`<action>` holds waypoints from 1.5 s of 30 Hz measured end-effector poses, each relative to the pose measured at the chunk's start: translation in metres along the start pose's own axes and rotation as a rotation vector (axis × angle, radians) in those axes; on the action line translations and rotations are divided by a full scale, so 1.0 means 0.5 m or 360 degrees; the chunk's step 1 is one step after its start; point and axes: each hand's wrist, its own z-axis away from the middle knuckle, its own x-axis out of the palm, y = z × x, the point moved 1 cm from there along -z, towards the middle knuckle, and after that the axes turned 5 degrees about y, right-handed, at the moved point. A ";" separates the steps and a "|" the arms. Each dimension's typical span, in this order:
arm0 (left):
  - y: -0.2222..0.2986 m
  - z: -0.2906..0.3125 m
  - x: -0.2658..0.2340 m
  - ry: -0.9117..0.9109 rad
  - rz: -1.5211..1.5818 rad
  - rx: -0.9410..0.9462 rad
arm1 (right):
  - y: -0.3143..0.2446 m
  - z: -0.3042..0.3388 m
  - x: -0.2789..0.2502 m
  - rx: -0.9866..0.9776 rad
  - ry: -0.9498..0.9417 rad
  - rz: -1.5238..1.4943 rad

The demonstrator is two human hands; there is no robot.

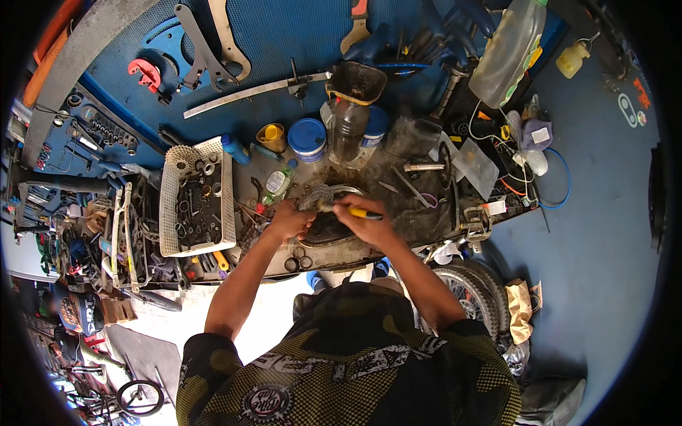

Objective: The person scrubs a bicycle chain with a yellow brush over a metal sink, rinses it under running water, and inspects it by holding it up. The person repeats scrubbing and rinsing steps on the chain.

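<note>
My left hand (290, 219) is closed on a grey toothed bicycle cassette (317, 193), tilted up above a dark round pan (352, 189) with a shiny rim. In my right hand (364, 221) is a brush with a yellow and black handle (366, 213). Its head points left and is at the cassette, though the bristles are too small to make out clearly. A clear bottle with a green cap (278, 181) stands just beyond my left hand. Behind the pan is a cut plastic bottle (348, 131) of dark liquid, with a dirty funnel-like container (356, 83) on top.
A white plastic basket (170, 213) of small metal parts sits at the left. Blue-lidded tubs (307, 136) line the back below a blue tool panel (284, 35). A vise (474, 226) is at the right edge, with bicycle wheels (490, 284) below. Two rings (292, 264) lie near the front edge.
</note>
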 end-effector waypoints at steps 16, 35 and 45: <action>-0.007 0.000 -0.001 -0.0095 0.0184 -0.0173 | -0.025 -0.014 -0.015 -0.0233 0.0095 -0.0025; -0.036 -0.027 -0.003 -0.0257 0.0136 -0.0184 | 0.027 -0.011 -0.006 0.0015 0.0174 0.0025; -0.061 -0.029 -0.017 -0.0215 0.0168 -0.0181 | 0.021 0.003 -0.029 0.0218 0.0155 0.0703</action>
